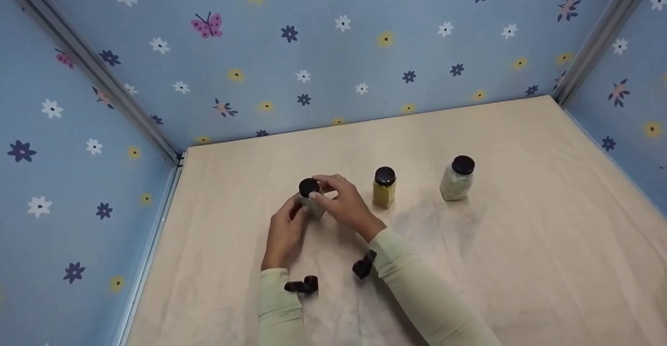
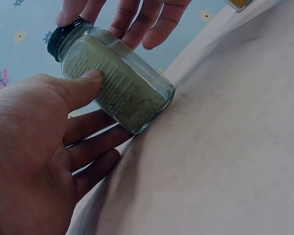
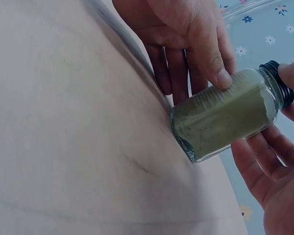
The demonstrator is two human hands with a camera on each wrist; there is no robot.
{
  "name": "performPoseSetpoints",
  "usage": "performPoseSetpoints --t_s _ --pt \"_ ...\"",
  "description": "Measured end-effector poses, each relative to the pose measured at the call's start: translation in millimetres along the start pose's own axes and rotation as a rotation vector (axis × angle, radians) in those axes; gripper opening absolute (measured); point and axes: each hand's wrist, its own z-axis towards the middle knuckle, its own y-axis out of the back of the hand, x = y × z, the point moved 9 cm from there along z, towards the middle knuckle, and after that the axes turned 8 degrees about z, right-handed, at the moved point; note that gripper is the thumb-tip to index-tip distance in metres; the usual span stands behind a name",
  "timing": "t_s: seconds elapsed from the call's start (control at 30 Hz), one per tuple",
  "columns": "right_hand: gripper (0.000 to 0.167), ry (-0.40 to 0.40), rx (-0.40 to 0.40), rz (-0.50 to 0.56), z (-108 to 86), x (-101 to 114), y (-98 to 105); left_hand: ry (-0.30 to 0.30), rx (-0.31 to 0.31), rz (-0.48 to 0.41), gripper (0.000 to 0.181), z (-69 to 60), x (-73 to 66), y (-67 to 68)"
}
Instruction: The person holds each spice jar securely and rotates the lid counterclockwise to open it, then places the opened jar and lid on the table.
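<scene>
A square glass jar (image 2: 132,93) of green powder, with printed lettering on its side, stands upright between both hands. Its base is at the cloth-covered table. My left hand (image 1: 284,231) holds the jar's body, thumb on one side and fingers on the other. At the top, my right hand (image 1: 346,202) grips the black lid (image 3: 277,83) between thumb and forefinger; its other fingers lie near the jar's side. The lid sits on the jar's neck. Just right of the right hand stands a jar of yellow powder (image 1: 384,195), black lid on.
Farther right stands a jar with pale contents (image 1: 456,185) and a black lid. The beige cloth (image 1: 521,262) has creases. Blue flowered panels (image 1: 333,54) wall the back and both sides. Small black devices (image 1: 363,265) sit at the sleeves.
</scene>
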Motion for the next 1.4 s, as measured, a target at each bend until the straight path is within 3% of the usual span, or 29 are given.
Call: performPoseSetpoints --t_s 0.17,0.47,1.17,1.4 --pt "0.049 0.013 -0.016 0.005 -0.7 -0.1 3.0 -0.013 0.0 -0.005 0.043 1.0 -2.5 0.1" --pt "0.033 -0.007 -0.023 0.044 -0.4 1.1 2.5 0.001 0.011 0.003 0.044 0.8 -2.5 1.5" --pt "0.053 -0.026 0.064 -0.055 5.0 -0.6 -2.4 -0.017 0.003 -0.009 0.044 5.7 -3.9 1.6" --pt "0.051 0.004 0.04 -0.04 1.9 -0.3 0.6 -0.01 0.002 -0.013 0.044 2.4 1.0 -0.2"
